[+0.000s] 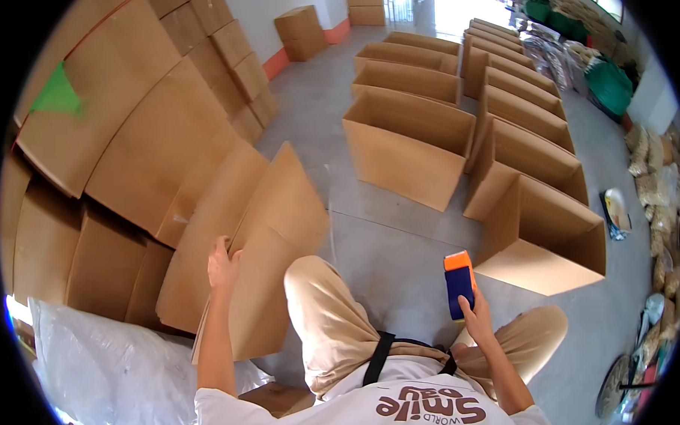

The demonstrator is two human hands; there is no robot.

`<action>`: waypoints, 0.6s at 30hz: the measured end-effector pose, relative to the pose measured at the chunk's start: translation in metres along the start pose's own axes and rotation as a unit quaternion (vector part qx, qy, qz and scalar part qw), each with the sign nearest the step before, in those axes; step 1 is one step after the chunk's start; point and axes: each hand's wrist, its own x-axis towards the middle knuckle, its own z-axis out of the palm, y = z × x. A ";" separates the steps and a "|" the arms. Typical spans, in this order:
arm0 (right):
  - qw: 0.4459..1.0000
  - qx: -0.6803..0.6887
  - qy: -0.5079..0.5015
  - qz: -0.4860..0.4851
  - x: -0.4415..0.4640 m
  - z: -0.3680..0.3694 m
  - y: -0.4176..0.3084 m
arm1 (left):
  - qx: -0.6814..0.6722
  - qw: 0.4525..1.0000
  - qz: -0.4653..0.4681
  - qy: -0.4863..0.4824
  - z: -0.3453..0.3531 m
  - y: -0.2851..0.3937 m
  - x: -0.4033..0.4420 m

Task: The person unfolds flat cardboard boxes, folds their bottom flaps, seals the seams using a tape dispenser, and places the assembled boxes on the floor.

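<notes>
My left hand point(223, 264) has its fingers curled over the edge of a folded cardboard box point(279, 240), which stands on edge and leans to my left. Other flat cardboard point(205, 215) rests right behind it. In my right hand point(476, 313) is an orange and dark blue tape dispenser point(459, 285), held upright above the floor between my right knee and the nearest opened carton point(541, 242). The fingers wrap around its lower part, hiding some of it.
Two rows of opened cartons point(406, 151) stand ahead on the grey floor point(376, 236). Stacked cardboard point(156, 124) rises on my left, above a clear plastic bag point(125, 366). Along the right lie filled bags point(658, 216), a fan-like round object point(613, 385) and a green sack point(607, 83).
</notes>
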 end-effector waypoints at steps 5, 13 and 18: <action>0.986 0.142 0.082 0.009 0.010 -0.036 0.015 | 0.031 0.991 0.115 -0.053 -0.031 0.070 0.004; 0.934 0.272 0.219 -0.080 0.031 -0.122 -0.091 | -0.137 0.925 0.332 -0.128 -0.097 0.187 0.036; 0.932 0.284 0.220 -0.053 0.032 -0.139 -0.080 | -0.131 0.881 0.429 -0.149 -0.063 0.230 0.029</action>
